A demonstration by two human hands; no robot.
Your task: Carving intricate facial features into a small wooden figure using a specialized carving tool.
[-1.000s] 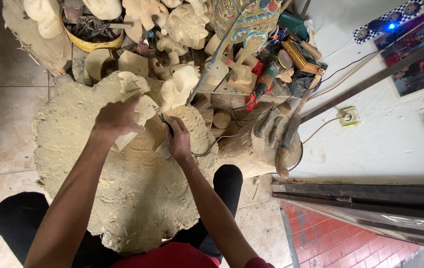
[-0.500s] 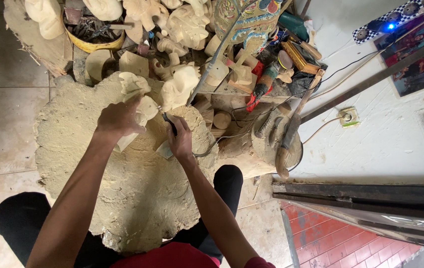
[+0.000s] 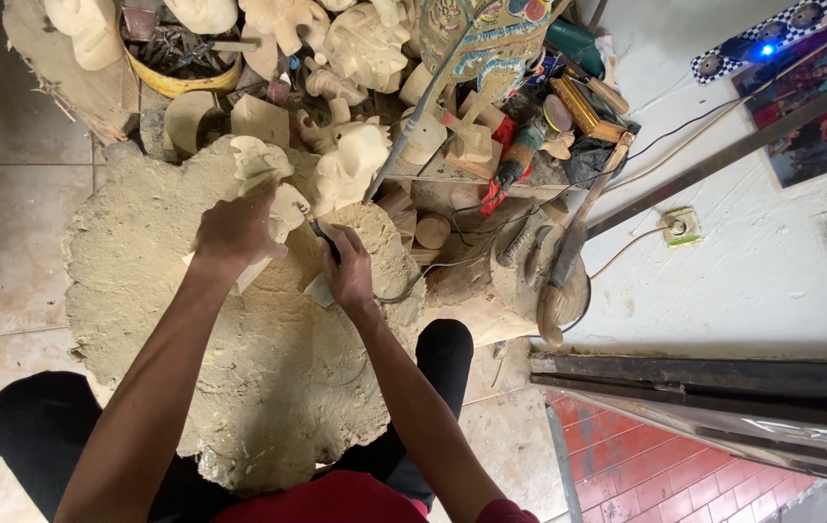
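My left hand (image 3: pixel 231 230) grips a pale carved wooden figure (image 3: pixel 268 189), holding it down on a dusty mound covered in sawdust (image 3: pixel 239 368). My right hand (image 3: pixel 347 273) is closed around a slim dark rotary carving tool (image 3: pixel 322 238), its tip touching the figure's right side. A thin cable (image 3: pixel 404 289) trails from the tool toward the right. Both forearms reach forward over my black-trousered knees.
Several unfinished pale wood carvings (image 3: pixel 355 58) crowd the far side, with a yellow-rimmed bowl of tools (image 3: pixel 181 60) and a painted carved piece (image 3: pixel 491 39). A red-handled tool (image 3: pixel 515 165), a mallet (image 3: pixel 563 261) and a wall socket (image 3: pixel 680 225) lie right. A metal door frame (image 3: pixel 704 387) stands near right.
Both hands stay on the carving; the right hand with the tool has shifted only slightly along the figure's side.
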